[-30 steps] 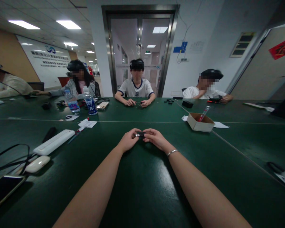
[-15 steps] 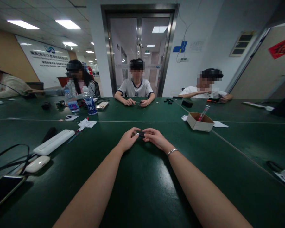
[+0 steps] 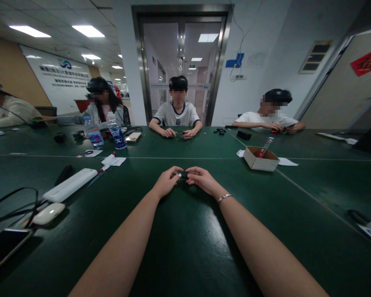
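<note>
Left hand (image 3: 167, 183) and right hand (image 3: 201, 181) clamp a small black-and-silver piece (image 3: 183, 175), short of the far edge of the table (image 3: 185, 239); I judge handling underway, release outstanding.

The dark green surface (image 3: 185, 247), crossed by pale seams (image 3: 154, 158), carries two labelled plastic bottles (image 3: 118, 137), a pale-backed phone (image 3: 133, 137) just beside one. An open cardboard box (image 3: 263, 166) sits toward the right; a long white bar (image 3: 70, 185), a rounded white device (image 3: 48, 213) and a dark-screened smartphone (image 3: 8, 247) lie along the left.
</note>
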Tool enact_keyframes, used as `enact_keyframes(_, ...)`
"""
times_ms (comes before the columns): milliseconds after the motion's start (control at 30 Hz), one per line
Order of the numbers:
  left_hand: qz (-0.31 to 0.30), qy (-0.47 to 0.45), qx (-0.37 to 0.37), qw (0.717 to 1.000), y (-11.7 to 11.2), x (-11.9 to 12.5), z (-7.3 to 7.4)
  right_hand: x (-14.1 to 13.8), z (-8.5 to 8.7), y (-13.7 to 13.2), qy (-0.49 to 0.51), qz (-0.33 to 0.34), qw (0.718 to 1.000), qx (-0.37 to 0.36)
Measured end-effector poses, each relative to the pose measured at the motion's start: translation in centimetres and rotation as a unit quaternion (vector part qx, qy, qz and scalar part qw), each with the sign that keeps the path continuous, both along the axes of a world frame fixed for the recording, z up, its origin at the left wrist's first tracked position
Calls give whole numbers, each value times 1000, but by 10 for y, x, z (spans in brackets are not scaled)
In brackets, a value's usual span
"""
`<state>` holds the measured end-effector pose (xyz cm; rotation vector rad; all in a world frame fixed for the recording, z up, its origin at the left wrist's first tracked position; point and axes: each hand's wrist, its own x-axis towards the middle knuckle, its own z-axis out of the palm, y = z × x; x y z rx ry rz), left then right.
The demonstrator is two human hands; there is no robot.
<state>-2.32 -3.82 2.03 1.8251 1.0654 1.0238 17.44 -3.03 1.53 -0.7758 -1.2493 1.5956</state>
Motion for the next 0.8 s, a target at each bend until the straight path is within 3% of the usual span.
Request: enact_keyframes(800, 2, -6, 0, 1000, -1, 0, 1, 0, -1, 1, 3, 7, 1000, 9)
